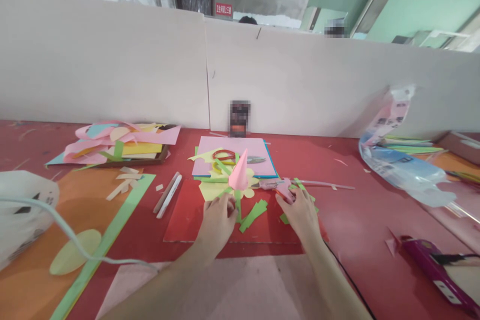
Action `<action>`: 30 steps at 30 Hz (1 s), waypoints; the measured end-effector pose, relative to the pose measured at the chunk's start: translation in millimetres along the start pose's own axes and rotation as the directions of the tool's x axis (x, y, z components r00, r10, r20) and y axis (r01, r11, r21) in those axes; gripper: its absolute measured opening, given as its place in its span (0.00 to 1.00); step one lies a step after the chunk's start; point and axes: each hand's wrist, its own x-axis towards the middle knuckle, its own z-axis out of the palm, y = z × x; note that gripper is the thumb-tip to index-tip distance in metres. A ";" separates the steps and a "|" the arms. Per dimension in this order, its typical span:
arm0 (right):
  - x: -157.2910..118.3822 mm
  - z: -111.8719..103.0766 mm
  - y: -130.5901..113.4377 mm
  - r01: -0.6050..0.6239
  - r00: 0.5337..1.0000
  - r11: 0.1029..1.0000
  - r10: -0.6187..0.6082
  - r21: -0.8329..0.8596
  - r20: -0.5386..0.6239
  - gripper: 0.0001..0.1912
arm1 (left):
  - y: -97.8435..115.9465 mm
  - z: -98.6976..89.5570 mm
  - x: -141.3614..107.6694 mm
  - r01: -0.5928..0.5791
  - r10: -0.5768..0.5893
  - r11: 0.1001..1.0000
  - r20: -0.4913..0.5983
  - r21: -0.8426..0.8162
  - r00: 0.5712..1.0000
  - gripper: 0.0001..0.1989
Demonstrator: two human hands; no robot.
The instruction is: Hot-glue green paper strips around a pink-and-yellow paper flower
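My left hand [219, 220] is closed, its fingertips pinched at a green paper strip [238, 200] below a pink paper cone [239, 172]. The cone points up, and a pale yellow scalloped paper piece [248, 192] and more green strips show around its base. My right hand [300, 212] is wrapped round a pink glue gun [285, 187]. Its nozzle faces left toward the cone, and a clear glue stick [326, 184] runs out to the right. Loose green strips [253, 216] lie between my hands on a red board [187, 220].
Scissors [224, 154] lie on pink paper [204, 147] behind the cone. Two pens [168, 195] and a tray of coloured paper [150, 160] are to the left, with a white cable [71, 240] nearer me. A plastic bag [408, 170] and a purple power strip [431, 265] stand right.
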 end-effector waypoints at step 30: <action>0.5 7.7 5.7 0.022 0.999 1.000 -0.022 -0.004 -0.039 0.17 | -2.9 3.9 9.4 -0.164 0.184 0.965 -0.085 0.207 0.979 0.05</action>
